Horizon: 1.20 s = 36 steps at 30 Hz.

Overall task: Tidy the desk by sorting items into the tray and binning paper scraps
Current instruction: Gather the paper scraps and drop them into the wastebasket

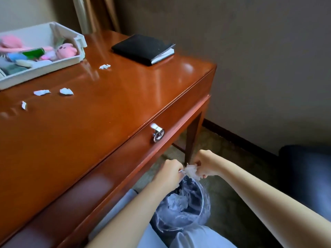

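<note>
At my far left the white tray (78,42) sits on the back of the wooden desk (116,104), holding pink plush toys (66,50), a green tube (35,52) and other soft bits I cannot make out. In front of it four torn paper scraps (41,92) lie loose on the glossy top: one near the left edge, two side by side just before the tray, and one further back beside the tray's right corner. A black notebook (143,49) lies closed toward the desk's far right corner, well apart from the scraps. A metal ring pull (158,134) hangs on the drawer front. Below the desk edge my left hand (170,173) is curled, fingertips pinching one side of a crumpled paper wad (191,171), and my right hand (204,165) grips the other side in a closed fist. Both hold it just over the far rim of the small bin (201,196), whose clear plastic liner already has crumpled paper (177,203) inside.
</note>
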Available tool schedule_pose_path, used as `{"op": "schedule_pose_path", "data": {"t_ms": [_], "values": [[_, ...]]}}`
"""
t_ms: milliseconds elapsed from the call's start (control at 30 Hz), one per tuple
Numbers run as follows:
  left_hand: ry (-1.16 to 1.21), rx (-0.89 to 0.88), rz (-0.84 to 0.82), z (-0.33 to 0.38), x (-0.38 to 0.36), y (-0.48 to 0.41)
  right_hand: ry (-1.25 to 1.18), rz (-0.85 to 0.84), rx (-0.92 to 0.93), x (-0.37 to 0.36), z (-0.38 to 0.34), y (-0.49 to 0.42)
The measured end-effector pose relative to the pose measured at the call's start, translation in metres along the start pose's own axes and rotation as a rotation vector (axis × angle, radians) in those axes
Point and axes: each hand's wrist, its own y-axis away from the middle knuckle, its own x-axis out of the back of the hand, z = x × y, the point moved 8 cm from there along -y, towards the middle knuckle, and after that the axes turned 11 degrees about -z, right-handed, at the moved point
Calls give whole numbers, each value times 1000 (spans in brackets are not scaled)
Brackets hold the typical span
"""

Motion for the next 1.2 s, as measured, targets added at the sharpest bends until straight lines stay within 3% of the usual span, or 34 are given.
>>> {"op": "schedule_pose_path", "data": {"t_ms": [267, 667, 1033, 1200], "values": [[39, 102, -59, -30, -38, -37, -72, -112, -131, -52, 17, -42], [7, 52, -116, -27, -36, -21, -109, -1, -95, -38, 13, -31], [-83, -201, 12, 22, 63, 65, 46, 207, 201, 54, -61, 62], [-55, -281, 151, 32, 121, 122, 82, 320, 362, 92, -115, 110]]}}
